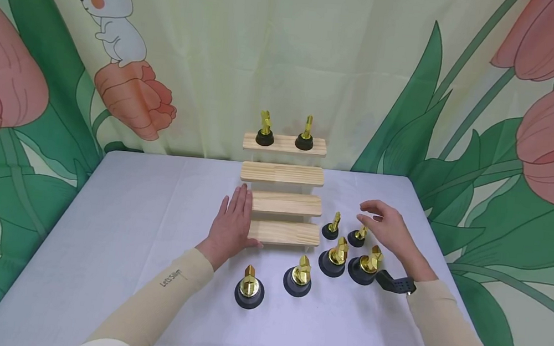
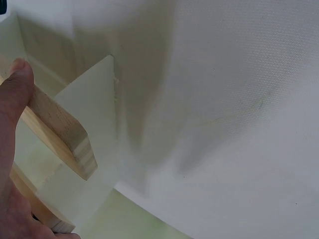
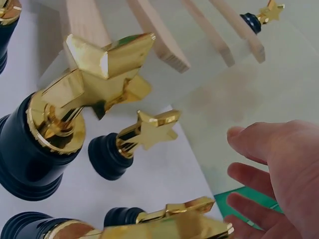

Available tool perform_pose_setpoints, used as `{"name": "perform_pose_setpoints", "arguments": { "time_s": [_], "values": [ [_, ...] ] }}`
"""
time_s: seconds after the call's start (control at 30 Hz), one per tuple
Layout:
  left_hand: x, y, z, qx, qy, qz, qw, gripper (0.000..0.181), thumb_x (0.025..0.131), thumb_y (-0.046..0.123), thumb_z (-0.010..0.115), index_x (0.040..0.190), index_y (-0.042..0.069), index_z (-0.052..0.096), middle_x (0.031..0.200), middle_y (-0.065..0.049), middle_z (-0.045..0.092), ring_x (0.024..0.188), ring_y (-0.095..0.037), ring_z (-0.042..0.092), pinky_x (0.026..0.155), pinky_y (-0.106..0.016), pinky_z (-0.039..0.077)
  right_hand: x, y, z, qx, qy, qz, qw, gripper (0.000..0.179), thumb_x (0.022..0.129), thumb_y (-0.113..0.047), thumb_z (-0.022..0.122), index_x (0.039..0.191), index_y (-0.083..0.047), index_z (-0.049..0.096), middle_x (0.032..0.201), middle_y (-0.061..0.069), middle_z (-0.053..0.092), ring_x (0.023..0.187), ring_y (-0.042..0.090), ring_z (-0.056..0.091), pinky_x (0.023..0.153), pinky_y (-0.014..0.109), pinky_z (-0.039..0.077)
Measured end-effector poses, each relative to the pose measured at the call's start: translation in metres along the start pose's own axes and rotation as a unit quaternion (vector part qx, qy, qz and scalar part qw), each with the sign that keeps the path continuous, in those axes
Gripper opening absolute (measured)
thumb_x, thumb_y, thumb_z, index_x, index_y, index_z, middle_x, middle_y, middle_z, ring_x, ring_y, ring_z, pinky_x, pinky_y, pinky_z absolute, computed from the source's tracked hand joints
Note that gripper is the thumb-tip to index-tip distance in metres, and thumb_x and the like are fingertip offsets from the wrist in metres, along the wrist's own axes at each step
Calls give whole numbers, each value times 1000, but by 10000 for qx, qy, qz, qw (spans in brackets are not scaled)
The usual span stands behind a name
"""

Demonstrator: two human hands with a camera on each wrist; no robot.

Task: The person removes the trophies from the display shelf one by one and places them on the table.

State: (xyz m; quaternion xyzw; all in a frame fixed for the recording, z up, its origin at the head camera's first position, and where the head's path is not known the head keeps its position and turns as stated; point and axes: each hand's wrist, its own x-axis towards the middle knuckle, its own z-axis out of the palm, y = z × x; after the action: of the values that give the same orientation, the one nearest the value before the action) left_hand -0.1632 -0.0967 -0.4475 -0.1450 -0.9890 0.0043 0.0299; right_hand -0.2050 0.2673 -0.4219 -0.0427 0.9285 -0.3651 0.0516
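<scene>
A tiered wooden display stand (image 1: 283,233) stands mid-table, with two gold star trophies, one at left (image 1: 265,129) and one at right (image 1: 306,134), on its top board. My left hand (image 1: 232,225) rests with straight fingers against the left ends of the lower boards; its thumb (image 2: 20,82) touches the lowest one. Hovering above a small star trophy (image 1: 357,236), my right hand (image 1: 386,228) has its fingers loosely bent and nothing in them. Another small trophy (image 1: 331,227) stands beside it. In the right wrist view, that hand's fingers are apart from the trophies (image 3: 110,157).
Larger black-based star trophies stand at the right (image 1: 364,268), right of centre (image 1: 332,262), in front of the stand (image 1: 298,278) and nearest me (image 1: 249,293). A white cloth (image 1: 153,211) covers the table. A printed curtain (image 1: 206,77) hangs behind.
</scene>
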Motion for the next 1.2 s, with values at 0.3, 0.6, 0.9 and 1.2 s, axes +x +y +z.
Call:
{"name": "perform_pose_setpoints", "arguments": {
  "time_s": [0.3,0.6,0.9,1.2],
  "values": [
    [-1,1,0,-10,-16,-22,10000,133,69,66,78,155,-8,10,164,-27,11,153,-36,16,123,-50,22,6,-13,-8,72,212,-412,9989,41,99,-27,61,132,-3,55,134,19,59,131,37,51,113,53,40],
    [0,1,-2,-90,-117,-80,9999,132,70,65,79,155,-7,9,164,-26,9,154,-36,14,124,-51,20,18,-44,-15,114,495,-758,9958,42,99,-30,60,132,-5,56,133,17,60,129,35,53,110,52,43],
    [-1,0,-2,-48,-14,-45,10000,131,69,65,79,155,-7,11,164,-27,11,153,-37,15,123,-50,22,32,-74,-19,327,682,-1186,9901,40,99,-27,61,132,-4,56,133,17,60,127,34,55,107,51,46],
    [0,0,1,13,36,-34,10000,132,69,67,78,155,-7,12,164,-27,12,153,-36,16,123,-50,22,44,-99,-16,559,882,-1574,9820,39,98,-19,62,133,-3,55,134,17,59,127,32,55,107,50,46]
  ]
}}
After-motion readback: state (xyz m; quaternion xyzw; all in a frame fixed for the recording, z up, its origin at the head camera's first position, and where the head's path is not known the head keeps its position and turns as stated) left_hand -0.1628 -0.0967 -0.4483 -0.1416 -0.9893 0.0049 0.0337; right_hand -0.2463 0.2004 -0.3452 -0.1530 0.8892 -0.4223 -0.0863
